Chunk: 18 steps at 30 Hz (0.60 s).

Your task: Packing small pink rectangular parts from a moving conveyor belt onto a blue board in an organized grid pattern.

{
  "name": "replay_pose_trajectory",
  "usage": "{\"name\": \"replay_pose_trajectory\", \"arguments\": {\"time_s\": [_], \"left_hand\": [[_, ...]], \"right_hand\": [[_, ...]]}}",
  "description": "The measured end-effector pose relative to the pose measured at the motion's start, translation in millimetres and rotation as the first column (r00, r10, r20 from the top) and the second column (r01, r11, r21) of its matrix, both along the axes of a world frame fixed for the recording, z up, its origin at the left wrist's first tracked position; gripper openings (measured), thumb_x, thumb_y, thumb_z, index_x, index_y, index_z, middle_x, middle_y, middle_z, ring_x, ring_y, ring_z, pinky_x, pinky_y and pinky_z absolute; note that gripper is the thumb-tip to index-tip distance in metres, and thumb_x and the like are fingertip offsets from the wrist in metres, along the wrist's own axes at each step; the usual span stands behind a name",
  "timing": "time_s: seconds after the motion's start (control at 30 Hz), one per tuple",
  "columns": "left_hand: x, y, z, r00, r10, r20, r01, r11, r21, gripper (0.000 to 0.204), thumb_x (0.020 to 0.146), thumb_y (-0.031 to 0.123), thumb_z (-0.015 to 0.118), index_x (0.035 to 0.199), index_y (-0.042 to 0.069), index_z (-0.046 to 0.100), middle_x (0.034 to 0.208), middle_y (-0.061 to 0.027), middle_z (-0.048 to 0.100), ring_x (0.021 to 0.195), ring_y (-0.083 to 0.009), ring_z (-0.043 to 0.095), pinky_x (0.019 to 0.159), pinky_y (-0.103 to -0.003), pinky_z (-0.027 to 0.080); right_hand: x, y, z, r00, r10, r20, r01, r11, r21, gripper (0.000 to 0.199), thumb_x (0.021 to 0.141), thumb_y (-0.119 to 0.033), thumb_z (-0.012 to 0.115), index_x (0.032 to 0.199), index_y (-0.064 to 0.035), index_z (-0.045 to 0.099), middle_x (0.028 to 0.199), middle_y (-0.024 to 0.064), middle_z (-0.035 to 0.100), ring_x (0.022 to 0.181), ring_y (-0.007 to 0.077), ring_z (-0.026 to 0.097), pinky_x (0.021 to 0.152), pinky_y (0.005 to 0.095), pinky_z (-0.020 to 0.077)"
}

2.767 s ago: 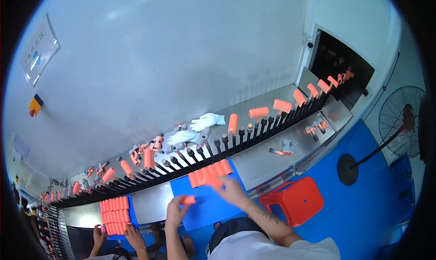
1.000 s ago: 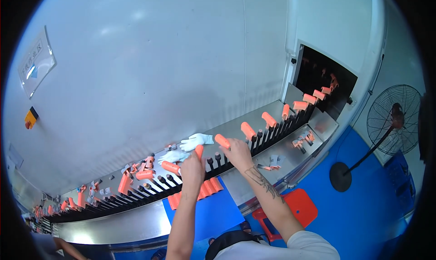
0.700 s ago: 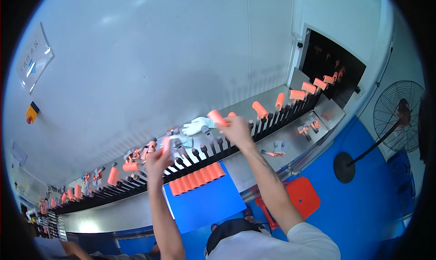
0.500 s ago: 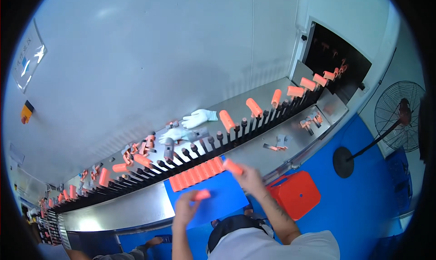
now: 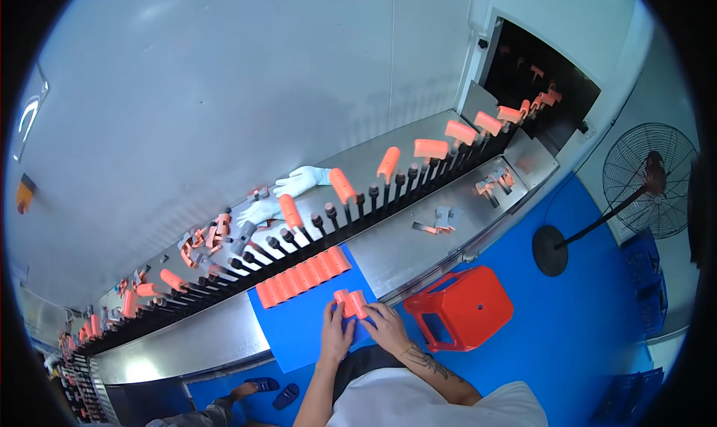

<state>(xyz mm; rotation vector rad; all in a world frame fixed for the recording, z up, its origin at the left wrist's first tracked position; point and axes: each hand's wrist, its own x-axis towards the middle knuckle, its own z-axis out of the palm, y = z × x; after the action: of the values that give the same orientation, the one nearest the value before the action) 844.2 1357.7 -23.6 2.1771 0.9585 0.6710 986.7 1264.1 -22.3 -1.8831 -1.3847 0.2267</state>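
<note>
- A person's white top [image 5: 418, 397] filled the lower edge, nearest the camera.
- The left hand [image 5: 336, 334] had its grip narrow, holding the left orange piece [image 5: 343, 300] between thumb and fingers.
- The right hand [image 5: 386, 328] had its grip narrow as well, holding the right orange piece [image 5: 358, 304].
- These two curved pieces stood side by side, close together, over the blue sheet [image 5: 287, 341]; whether they touched the sheet could not be told.
- On that sheet's far side, a row of orange pieces [image 5: 302, 276] lay packed edge to edge.
- The sheet lay on the metal table [image 5: 187, 351].
- To the right of the hands stood a red stool [image 5: 482, 307].
- Beyond the row ran a line of black posts [image 5: 331, 218], some bare, others carrying orange covers [image 5: 341, 185].
- Past the posts lay white gloves [image 5: 302, 181] and, farther left, a heap of orange and grey parts [image 5: 216, 237].
- At far right stood a floor fan [image 5: 647, 179].
- At the line's far end, posts met a dark opening [image 5: 515, 72] in the wall.
</note>
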Motion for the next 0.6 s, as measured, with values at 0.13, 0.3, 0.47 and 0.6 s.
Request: {"name": "replay_pose_trajectory", "arguments": {"time_s": [0.13, 0.3, 0.47, 0.6], "left_hand": [[17.0, 8.7, 1.3, 0.994, 0.104, 0.044, -0.099, 0.991, -0.093, 0.045, 0.088, 0.004, 0.068, 0.131, -0.004, 0.055, 0.136, -0.0197, 0.049, 0.093, -0.0278, 0.064, 0.078, -0.033, 0.055], [31.5, 20.0, -2.0, 0.989, 0.13, 0.069, -0.123, 0.988, -0.088, 0.044, 0.089, 0.005, 0.068, 0.13, -0.005, 0.055, 0.137, -0.0215, 0.048, 0.092, -0.028, 0.065, 0.078, -0.035, 0.055], [30.2, 23.5, 7.0, 0.981, 0.187, 0.048, -0.173, 0.963, -0.208, 0.049, 0.087, 0.005, 0.07, 0.132, -0.004, 0.053, 0.137, -0.0199, 0.048, 0.101, -0.0256, 0.063, 0.076, -0.033, 0.056], [21.2, 20.9, 40.5, 0.962, 0.23, 0.148, -0.208, 0.967, -0.148, 0.055, 0.086, 0.007, 0.071, 0.136, -0.003, 0.05, 0.137, -0.0204, 0.05, 0.108, -0.0272, 0.061, 0.082, -0.036, 0.055]], "right_hand": [[17.8, 23.3, -4.9, 0.999, 0.026, 0.021, -0.027, 0.997, 0.069, 0.031, 0.09, -0.022, 0.066, 0.115, -0.0037, 0.066, 0.115, 0.0094, 0.065, 0.103, 0.029, 0.062, 0.089, 0.041, 0.0489], [38.7, 41.9, -1.6, 0.998, 0.064, 0.024, -0.066, 0.995, 0.075, 0.031, 0.09, -0.023, 0.066, 0.114, -0.0034, 0.066, 0.116, 0.01, 0.067, 0.103, 0.0293, 0.062, 0.091, 0.0415, 0.0488], [46.8, 51.6, 15.8, 0.998, 0.066, 0.003, -0.066, 0.995, 0.077, 0.032, 0.088, -0.021, 0.07, 0.113, -0.0023, 0.067, 0.116, 0.0142, 0.067, 0.107, 0.0323, 0.062, 0.094, 0.0409, 0.0497], [86.6, 66.7, 68.8, 0.982, -0.019, -0.186, 0.063, 0.97, 0.233, 0.024, 0.088, -0.017, 0.071, 0.106, -0.0008, 0.07, 0.103, 0.0168, 0.069, 0.092, 0.0324, 0.069, 0.081, 0.0395, 0.0548]]}}
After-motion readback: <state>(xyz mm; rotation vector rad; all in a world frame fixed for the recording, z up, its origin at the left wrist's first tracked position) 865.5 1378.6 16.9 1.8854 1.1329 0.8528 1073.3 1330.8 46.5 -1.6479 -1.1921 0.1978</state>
